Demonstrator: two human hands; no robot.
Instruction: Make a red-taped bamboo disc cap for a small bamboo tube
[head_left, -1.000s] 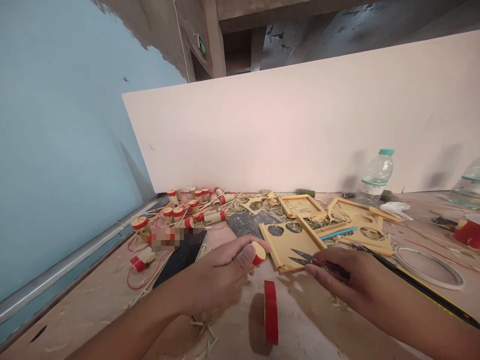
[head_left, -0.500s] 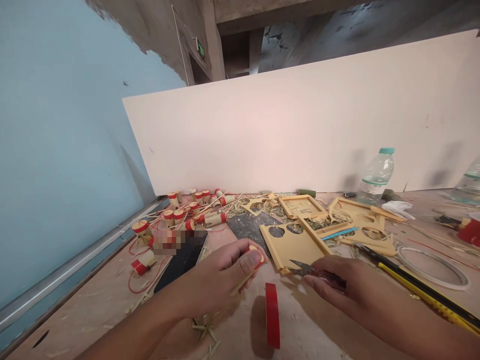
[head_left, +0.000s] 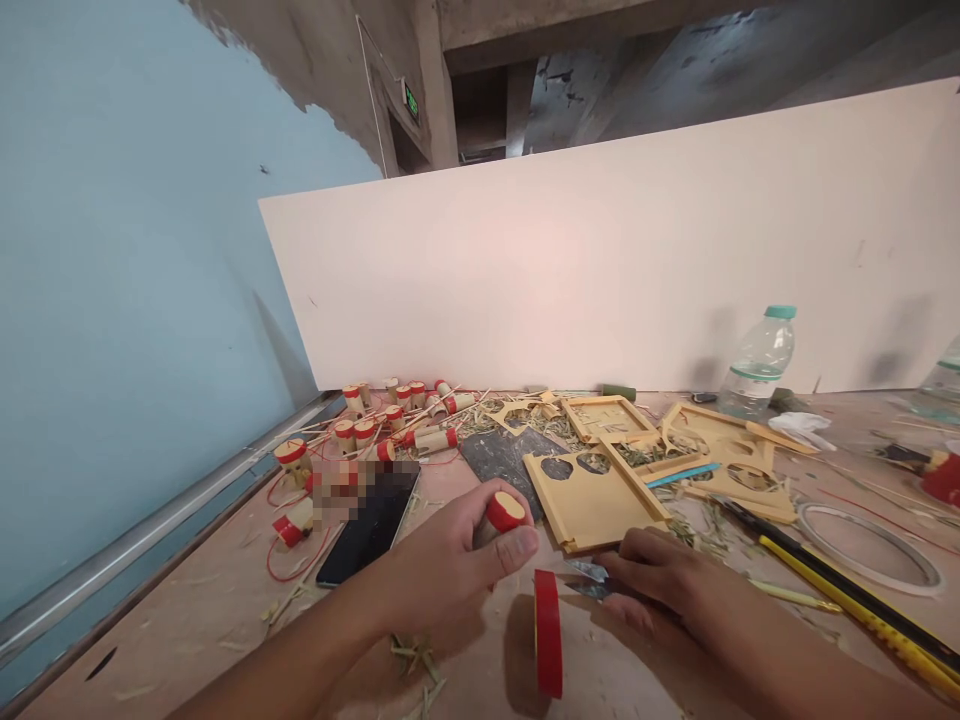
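My left hand (head_left: 457, 555) is closed round a small bamboo tube (head_left: 508, 511) with a red band and a pale disc on its top end. The disc faces up, and the fingers hide most of the tube. Low over the table, my right hand (head_left: 667, 580) is closed on scissors (head_left: 588, 571). Their pointed blades stick out to the left, slightly apart; the handles are hidden under the fingers. Between the hands, nearer to me, a roll of red tape (head_left: 549, 640) stands on edge.
Several finished-looking red-banded tubes with sticks and cords (head_left: 291, 455) lie at left, near a black phone (head_left: 371, 535). Cut yellow panels (head_left: 592, 505) and shavings lie ahead. A yellow-black utility knife (head_left: 840, 597), a tape ring (head_left: 900, 583) and a water bottle (head_left: 761, 360) are at right.
My right hand has lowered the scissors toward the table and nearer to me, and their blades have turned. My left hand has tilted the tube, so its pale end now shows.
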